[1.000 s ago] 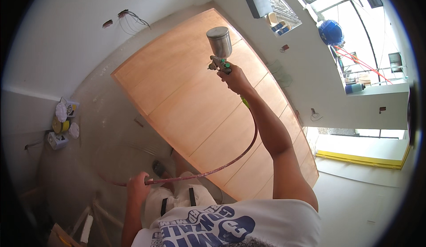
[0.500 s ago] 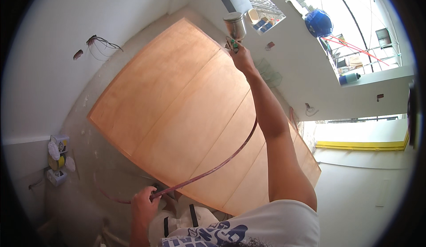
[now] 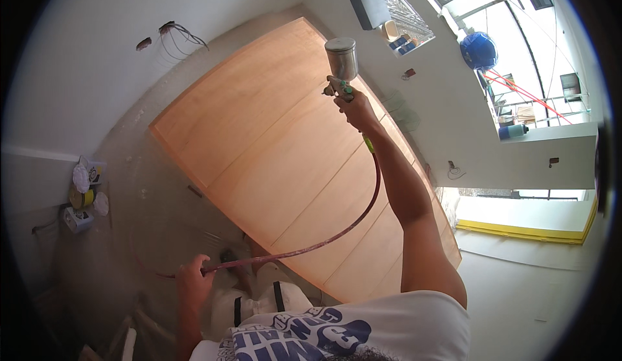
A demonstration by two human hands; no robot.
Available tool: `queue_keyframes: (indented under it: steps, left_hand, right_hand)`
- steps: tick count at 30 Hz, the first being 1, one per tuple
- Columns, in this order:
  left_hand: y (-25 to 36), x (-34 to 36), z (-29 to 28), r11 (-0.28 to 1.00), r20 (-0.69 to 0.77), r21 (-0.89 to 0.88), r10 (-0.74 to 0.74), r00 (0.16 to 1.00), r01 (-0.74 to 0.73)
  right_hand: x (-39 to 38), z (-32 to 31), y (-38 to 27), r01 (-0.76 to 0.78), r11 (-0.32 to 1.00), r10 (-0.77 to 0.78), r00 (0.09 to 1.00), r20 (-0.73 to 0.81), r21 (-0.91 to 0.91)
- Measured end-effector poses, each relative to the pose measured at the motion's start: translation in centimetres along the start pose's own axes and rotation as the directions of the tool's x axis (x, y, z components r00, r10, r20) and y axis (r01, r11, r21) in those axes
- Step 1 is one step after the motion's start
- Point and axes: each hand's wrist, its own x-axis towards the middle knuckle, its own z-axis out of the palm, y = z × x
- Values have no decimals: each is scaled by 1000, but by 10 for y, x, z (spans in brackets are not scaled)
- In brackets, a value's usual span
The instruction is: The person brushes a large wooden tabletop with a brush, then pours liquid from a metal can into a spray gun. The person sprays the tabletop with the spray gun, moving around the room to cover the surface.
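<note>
My right hand [image 3: 358, 110] is wrapped round the handle of a spray gun [image 3: 338, 89], held out at arm's length above the far right part of a large wooden panel [image 3: 259, 147]. On top of the gun sits a metal paint cup [image 3: 342, 58], upright with its lid on. From the gun's handle a dark red air hose [image 3: 311, 247] curves down across the panel to my left hand [image 3: 193, 282], which is closed round it low on the left. The panel's surface is light orange-brown with straight seam lines. Whether spray is leaving the nozzle cannot be made out.
Loose wires [image 3: 184, 35] stick out of the left wall. Boxes and a yellow tape roll [image 3: 81, 197] stand at the left. A blue helmet [image 3: 479, 51] and a bottle [image 3: 513, 131] are at the window opening. Wooden pieces [image 3: 129, 341] lie at lower left.
My right hand has drawn the spray gun back toward me, over the panel. My left hand, still on the hose, has shifted slightly left. The whole view has turned a little.
</note>
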Motion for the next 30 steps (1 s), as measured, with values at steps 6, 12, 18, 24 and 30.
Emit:
queue_keyframes:
  steps: [6, 12, 18, 24, 30]
  left_hand:
    - [-67, -86, -18, 996, -56, 61, -59, 997, 63]
    - [-115, -160, -31, 991, -127, 56, -116, 985, 124]
    - [-140, -198, -30, 988, -135, 80, -119, 984, 131]
    - [-119, -193, -15, 993, -94, 34, -109, 990, 113]
    - [-68, -142, 8, 997, -32, 56, -54, 998, 56]
  right_hand:
    - [-119, 76, -58, -17, 996, -5, 969, 248, 84]
    - [-228, 146, -105, 68, 987, -121, 905, 407, 142]
    - [-295, 164, -126, 62, 985, -147, 794, 589, 162]
    - [-288, 135, -104, 33, 997, -62, 872, 485, 68]
    - [-206, 75, -54, 23, 997, -41, 966, 255, 73]
